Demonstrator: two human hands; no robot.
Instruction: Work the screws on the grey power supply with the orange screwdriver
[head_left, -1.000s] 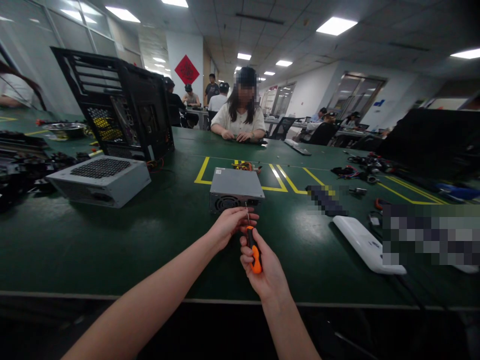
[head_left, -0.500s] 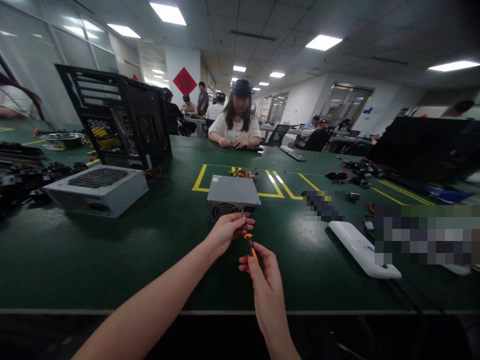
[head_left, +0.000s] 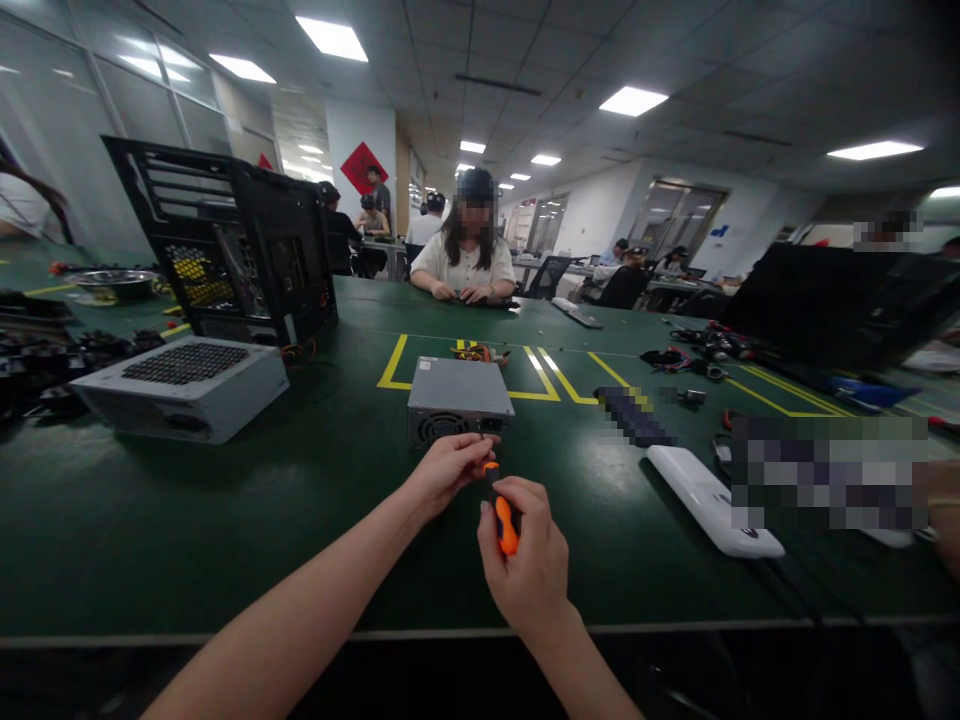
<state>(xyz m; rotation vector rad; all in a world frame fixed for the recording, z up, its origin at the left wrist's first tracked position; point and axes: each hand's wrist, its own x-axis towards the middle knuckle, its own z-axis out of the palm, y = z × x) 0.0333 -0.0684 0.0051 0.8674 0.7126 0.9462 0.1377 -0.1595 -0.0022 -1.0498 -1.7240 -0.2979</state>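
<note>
A screwdriver (head_left: pixel 508 527) with an orange and black handle points away from me. My right hand (head_left: pixel 529 550) is closed around its handle, thumb along the left side. My left hand (head_left: pixel 454 468) pinches at the front end, where the thin shaft passes between thumb and fingertips; whether a screw is there too is too small to tell. Just beyond the fingertips stands a grey metal power supply (head_left: pixel 461 388), its fan grille and socket side facing me. The left fingers partly cover that face. A bundle of coloured cables (head_left: pixel 480 353) lies behind it.
To the left are a second power supply (head_left: pixel 184 390) and an open black computer case (head_left: pixel 232 240). A white oblong device (head_left: pixel 712 500) lies at right, with loose cables (head_left: pixel 682 365) and a black monitor (head_left: pixel 832 305) farther back. A person (head_left: pixel 465 245) sits across the green table.
My right hand has turned around the screwdriver handle, its fingers now curled over the top. The left hand keeps its pinch by the power supply. The whole view has shifted slightly.
</note>
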